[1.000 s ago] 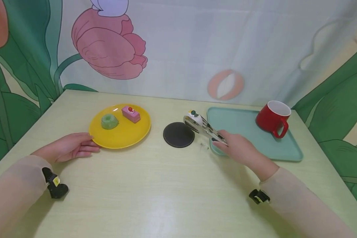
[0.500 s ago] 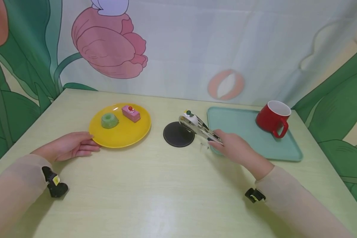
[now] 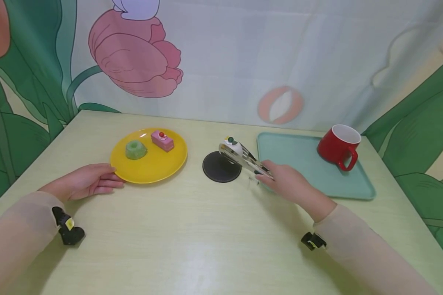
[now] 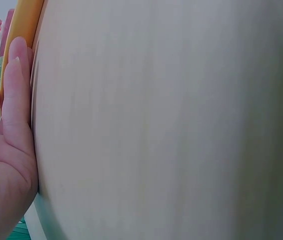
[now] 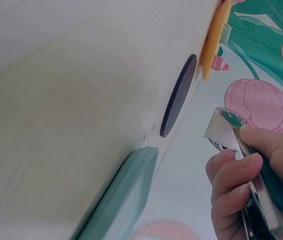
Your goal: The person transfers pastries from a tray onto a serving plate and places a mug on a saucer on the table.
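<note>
My right hand (image 3: 289, 184) grips metal tongs (image 3: 252, 166), with dark parts on their handles. Between their tips is a small toy cake (image 3: 233, 145), white with a dark green and yellow topping. In the right wrist view the cake (image 5: 220, 131) hangs in the tongs, raised off the table. The tongs' tips overlap the black round coaster (image 3: 221, 172) in the head view. On the left, my left hand (image 3: 94, 180) pinches the rim of a yellow plate (image 3: 147, 174), thumb on top and fingers underneath. A green ring-shaped cake (image 3: 135, 150) and a pink cake slice (image 3: 162, 141) sit on it.
A light teal tray (image 3: 291, 147) lies on the right, partly behind my right hand. The red mug (image 3: 334, 147) stands on it, handle toward me. A printed curtain (image 3: 221, 61) hangs along the table's back edge.
My right hand has moved a short way left, carrying the tongs and white cake from the tray side to over the coaster. The left hand and plate have stayed put.
</note>
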### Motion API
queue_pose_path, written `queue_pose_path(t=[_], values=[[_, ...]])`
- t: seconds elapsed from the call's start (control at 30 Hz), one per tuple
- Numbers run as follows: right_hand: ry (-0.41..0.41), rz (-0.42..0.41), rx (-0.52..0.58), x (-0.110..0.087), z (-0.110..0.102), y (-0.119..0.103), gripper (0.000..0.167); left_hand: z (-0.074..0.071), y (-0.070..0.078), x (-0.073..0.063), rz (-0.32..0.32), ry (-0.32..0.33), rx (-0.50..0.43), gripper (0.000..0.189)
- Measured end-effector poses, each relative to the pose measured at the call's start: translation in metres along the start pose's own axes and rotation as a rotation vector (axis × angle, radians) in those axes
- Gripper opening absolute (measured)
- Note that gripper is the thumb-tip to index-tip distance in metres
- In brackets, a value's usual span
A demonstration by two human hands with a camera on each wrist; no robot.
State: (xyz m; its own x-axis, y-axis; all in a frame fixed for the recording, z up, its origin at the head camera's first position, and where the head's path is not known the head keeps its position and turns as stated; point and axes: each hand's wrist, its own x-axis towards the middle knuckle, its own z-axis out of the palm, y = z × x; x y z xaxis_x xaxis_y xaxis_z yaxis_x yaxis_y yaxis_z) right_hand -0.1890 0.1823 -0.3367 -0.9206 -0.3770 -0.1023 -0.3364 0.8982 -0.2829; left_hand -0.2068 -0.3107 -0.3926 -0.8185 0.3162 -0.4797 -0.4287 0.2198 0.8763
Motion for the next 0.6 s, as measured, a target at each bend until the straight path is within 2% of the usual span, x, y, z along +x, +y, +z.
queue_pose_path(t=[0.13, 0.6], values=[[0.009, -0.015, -0.003, 0.0010, 0.0015, -0.0007, 0.042, 0.0002, 0.0002, -0.0002, 0.003, -0.003, 0.001, 0.054], [0.013, -0.030, -0.021, 0.0028, 0.0025, -0.0019, 0.043, -0.0009, -0.0009, 0.0019, 0.000, -0.004, 0.007, 0.055]])
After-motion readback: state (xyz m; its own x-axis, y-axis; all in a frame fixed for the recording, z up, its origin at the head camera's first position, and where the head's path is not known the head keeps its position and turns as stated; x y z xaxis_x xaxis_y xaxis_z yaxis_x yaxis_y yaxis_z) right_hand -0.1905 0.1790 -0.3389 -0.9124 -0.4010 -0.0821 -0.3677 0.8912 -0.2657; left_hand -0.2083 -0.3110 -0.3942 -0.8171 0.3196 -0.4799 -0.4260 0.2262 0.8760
